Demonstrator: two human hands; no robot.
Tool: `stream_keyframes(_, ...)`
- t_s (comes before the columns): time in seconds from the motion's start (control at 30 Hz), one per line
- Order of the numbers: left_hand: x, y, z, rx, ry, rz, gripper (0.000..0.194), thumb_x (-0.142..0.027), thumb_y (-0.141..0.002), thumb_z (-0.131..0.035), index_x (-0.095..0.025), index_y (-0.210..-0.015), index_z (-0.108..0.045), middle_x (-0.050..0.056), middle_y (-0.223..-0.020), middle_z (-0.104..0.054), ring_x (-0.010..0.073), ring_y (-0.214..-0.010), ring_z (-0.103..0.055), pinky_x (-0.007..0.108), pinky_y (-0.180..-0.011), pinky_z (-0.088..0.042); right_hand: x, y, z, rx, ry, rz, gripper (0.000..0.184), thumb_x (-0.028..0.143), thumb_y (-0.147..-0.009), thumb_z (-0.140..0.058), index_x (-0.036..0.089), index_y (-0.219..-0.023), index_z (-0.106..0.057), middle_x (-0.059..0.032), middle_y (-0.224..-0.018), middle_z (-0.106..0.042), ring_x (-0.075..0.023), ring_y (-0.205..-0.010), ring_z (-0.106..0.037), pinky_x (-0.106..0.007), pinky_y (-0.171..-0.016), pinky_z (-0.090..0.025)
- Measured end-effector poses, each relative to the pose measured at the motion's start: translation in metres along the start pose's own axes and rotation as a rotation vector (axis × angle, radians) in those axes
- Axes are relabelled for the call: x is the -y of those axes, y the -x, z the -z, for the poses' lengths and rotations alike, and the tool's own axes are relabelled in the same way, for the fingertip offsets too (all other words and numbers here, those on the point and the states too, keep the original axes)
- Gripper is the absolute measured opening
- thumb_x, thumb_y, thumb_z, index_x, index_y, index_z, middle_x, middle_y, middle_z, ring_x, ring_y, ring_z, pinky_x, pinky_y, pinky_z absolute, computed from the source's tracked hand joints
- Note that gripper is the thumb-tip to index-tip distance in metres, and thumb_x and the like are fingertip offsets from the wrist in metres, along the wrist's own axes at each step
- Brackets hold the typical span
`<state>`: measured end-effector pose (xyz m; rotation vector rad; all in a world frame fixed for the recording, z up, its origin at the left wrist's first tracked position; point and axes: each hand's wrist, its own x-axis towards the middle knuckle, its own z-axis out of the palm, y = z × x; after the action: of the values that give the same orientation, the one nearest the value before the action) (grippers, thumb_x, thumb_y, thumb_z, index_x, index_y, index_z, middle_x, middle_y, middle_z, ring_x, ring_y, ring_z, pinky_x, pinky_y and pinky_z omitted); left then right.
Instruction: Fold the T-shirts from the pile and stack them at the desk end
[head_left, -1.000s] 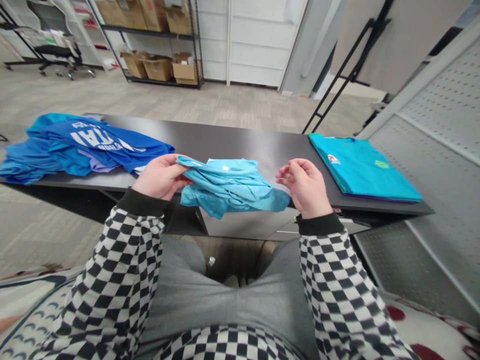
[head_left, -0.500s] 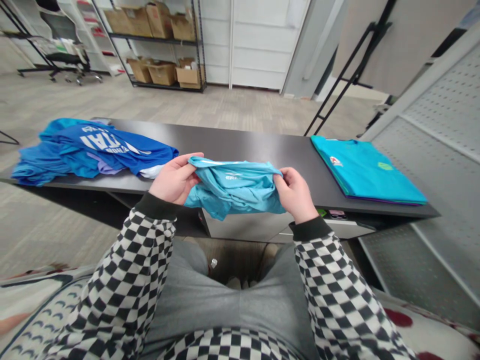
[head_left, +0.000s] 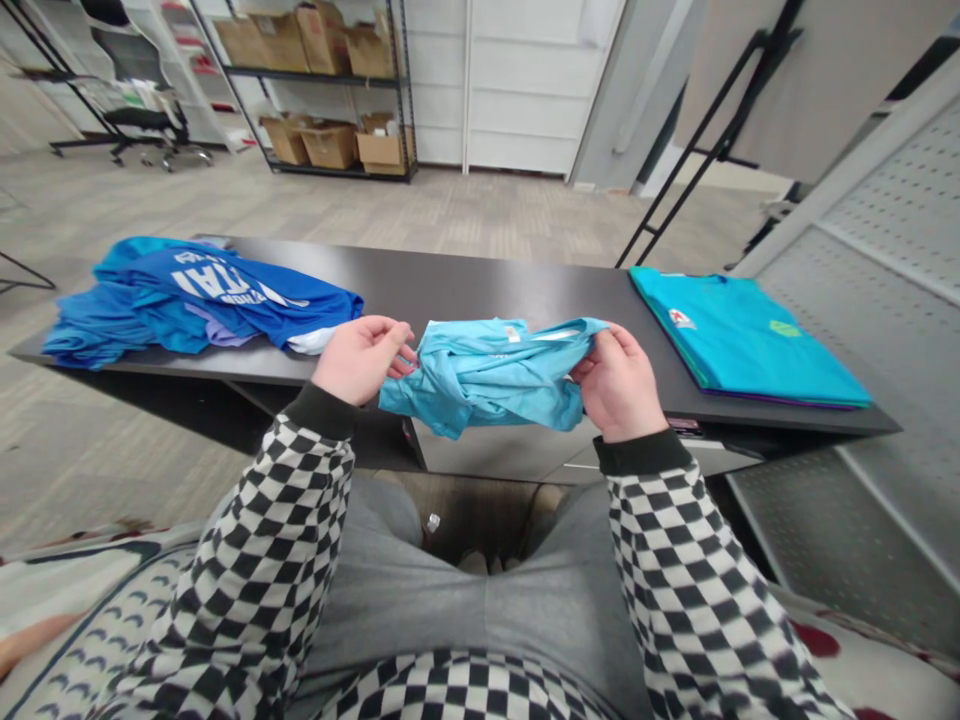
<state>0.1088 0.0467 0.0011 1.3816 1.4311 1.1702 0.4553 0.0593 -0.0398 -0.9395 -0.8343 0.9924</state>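
Light-blue shirt [head_left: 487, 385] bunched and held up between both hands, at 12 o'clock from the lap, over the near edge of the table [head_left: 510, 285]; its folds hide most of its shape; collar and sleeves hard to make out; small pale tag near top edge, unreadable. Right hand [head_left: 619, 385] closed on the shirt's upper right end, fingers wrapped round the fabric; left hand [head_left: 361, 360] curled at the shirt's left side, fingertips [head_left: 405, 358] at the fabric; cannot tell if they pinch it. Blue shirts [head_left: 199, 295] in a loose pile at 10 o'clock, just beside the left hand; print partly folded away, unreadable. Folded teal shirts [head_left: 750, 340] at 2 o'clock, near the right hand; small logos on top, too small to read. Checked sleeves [head_left: 255, 560] run off the bottom of the frame; grey trousers [head_left: 480, 590] below the table. Shelf [head_left: 322, 145] with cardboard boxes far off at 11 o'clock, top cut off; perforated panel [head_left: 892, 240] at 3 o'clock, cut off by the frame.
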Motion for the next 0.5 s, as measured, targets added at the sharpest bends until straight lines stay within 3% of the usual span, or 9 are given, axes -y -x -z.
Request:
stream_keyframes(0.07, -0.002, 0.008, -0.007, 0.226, -0.079, 0.006, 0.048, -0.067, -0.095, -0.08, -0.019, -0.091, -0.076, 0.009, -0.075, -0.079, 0.0204, -0.059, -0.072, 0.03, -0.056, -0.058, 0.0, 0.002, -0.001, 0.012, 0.011, -0.036, 0.043, 0.053, -0.08, -0.094, 0.028, -0.099, -0.065, 0.0063, -0.071, -0.063, -0.0157, -0.061, -0.06, -0.028, -0.055, -0.052)
stream_keyframes(0.13, -0.001, 0.014, -0.018, 0.337, -0.238, 0.016, 0.05, -0.071, -0.095, -0.076, -0.021, -0.09, -0.074, 0.007, -0.077, -0.079, 0.0208, -0.06, -0.071, 0.031, -0.056, -0.054, -0.002, 0.004, -0.003, 0.021, 0.037, -0.058, 0.042, 0.054, -0.08, -0.095, 0.027, -0.095, -0.066, 0.007, -0.067, -0.059, -0.0142, -0.057, -0.055, -0.026, -0.051, -0.047)
stream_keyframes(0.23, 0.006, 0.017, -0.033, 0.212, -0.541, -0.047, 0.047, -0.069, -0.096, -0.073, -0.025, -0.085, -0.066, 0.002, -0.074, -0.075, 0.0214, -0.065, -0.069, 0.031, -0.059, -0.045, -0.007, 0.008, -0.005, 0.054, 0.126, -0.036, 0.042, 0.058, -0.082, -0.094, 0.025, -0.09, -0.07, 0.0056, -0.068, -0.059, -0.0137, -0.059, -0.051, -0.026, -0.052, -0.044)
stream_keyframes(0.33, 0.012, 0.012, -0.041, 0.109, -0.705, -0.112, 0.047, -0.068, -0.097, -0.072, -0.026, -0.08, -0.06, 0.001, -0.072, -0.072, 0.0231, -0.071, -0.068, 0.033, -0.061, -0.04, -0.013, 0.01, -0.004, 0.143, 0.262, 0.042, 0.043, 0.065, -0.089, -0.089, 0.025, -0.087, -0.074, 0.0032, -0.073, -0.063, -0.0154, -0.065, -0.053, -0.028, -0.058, -0.045)
stream_keyframes(0.4, 0.013, 0.008, -0.04, 0.071, -0.706, -0.085, 0.045, -0.067, -0.098, -0.071, -0.027, -0.082, -0.057, 0.001, -0.071, -0.07, 0.0236, -0.069, -0.069, 0.033, -0.061, -0.04, -0.014, 0.01, -0.002, 0.199, 0.294, 0.058, 0.046, 0.068, -0.092, -0.086, 0.024, -0.084, -0.073, 0.0024, -0.074, -0.063, -0.0161, -0.068, -0.053, -0.028, -0.061, -0.046)
stream_keyframes(0.5, 0.012, 0.003, -0.036, 0.005, -0.564, 0.086, 0.039, -0.065, -0.1, -0.069, -0.028, -0.098, -0.056, -0.001, -0.067, -0.068, 0.0242, -0.059, -0.07, 0.032, -0.057, -0.044, -0.013, 0.008, -0.001, 0.207, 0.242, 0.007, 0.053, 0.073, -0.088, -0.088, 0.025, -0.08, -0.068, 0.0039, -0.069, -0.057, -0.0152, -0.063, -0.049, -0.028, -0.057, -0.042)
